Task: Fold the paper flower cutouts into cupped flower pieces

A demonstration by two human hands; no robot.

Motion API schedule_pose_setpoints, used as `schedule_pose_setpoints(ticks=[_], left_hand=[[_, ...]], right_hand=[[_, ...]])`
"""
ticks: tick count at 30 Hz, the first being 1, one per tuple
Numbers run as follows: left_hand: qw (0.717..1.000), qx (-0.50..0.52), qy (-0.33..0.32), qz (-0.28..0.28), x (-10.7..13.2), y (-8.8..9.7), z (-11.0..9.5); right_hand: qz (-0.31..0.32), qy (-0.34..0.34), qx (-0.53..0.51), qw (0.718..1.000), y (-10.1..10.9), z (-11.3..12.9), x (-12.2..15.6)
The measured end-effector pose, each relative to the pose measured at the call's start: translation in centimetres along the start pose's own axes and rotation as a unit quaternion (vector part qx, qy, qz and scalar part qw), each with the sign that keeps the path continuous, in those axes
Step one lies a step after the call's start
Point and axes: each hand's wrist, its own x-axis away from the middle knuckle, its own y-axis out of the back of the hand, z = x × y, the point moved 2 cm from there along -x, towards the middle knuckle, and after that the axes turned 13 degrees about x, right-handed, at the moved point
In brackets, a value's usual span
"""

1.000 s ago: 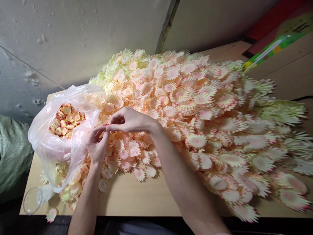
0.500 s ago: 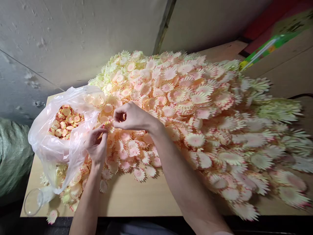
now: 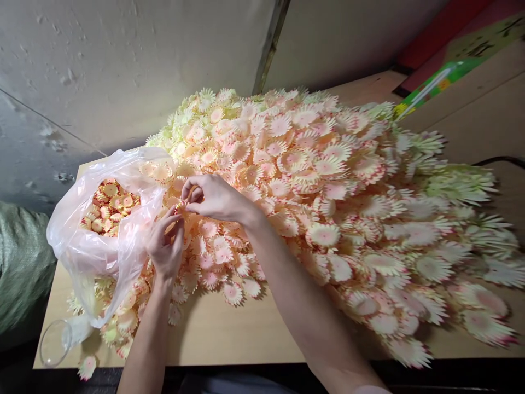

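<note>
A small yellow artificial flower piece (image 3: pixel 179 207) with red edges sits between my two hands, beside the plastic bag. My left hand (image 3: pixel 166 249) pinches it from below, thumb and fingers closed. My right hand (image 3: pixel 215 200) reaches in from the right, its thumb and curled fingers closing on the same piece. A translucent plastic bag (image 3: pixel 76 219) stands with its mouth wide, and several small red-edged yellow flower pieces (image 3: pixel 110 200) lie in it. Behind and under my hands spreads a big heap of pale pink and cream artificial flower pieces (image 3: pixel 287 158).
A clear cup (image 3: pixel 55 342) lies on its side at the front left of the table (image 3: pixel 229 339). Left of the table is a green sack (image 3: pixel 22 262). A wall (image 3: pixel 123 71) rises behind the heap. A colourful box (image 3: pixel 447 82) stands at the back right.
My right hand has moved slightly left and down, bringing its fingertips to the small flower piece. My left hand has shifted a little to the right and stays pinched.
</note>
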Motion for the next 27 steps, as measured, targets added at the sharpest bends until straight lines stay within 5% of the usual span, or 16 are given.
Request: schedule_pose_setpoints(ticks=[8, 17, 27], left_hand=[[0.993, 0.048, 0.096, -0.051, -0.2, -0.1, -0.5], [0.998, -0.048, 0.028, -0.006, -0.4, 0.9, 0.3], [0.991, -0.125, -0.049, -0.008, -0.5, 0.3, -1.0]], right_hand=[[0.03, -0.019, -0.104, 0.994, -0.2, -0.9, -0.3], [0.04, 0.01, -0.166, 0.985, -0.3, -0.5, -0.2], [0.092, 0.015, -0.179, 0.979, 0.4, -0.2, 0.3]])
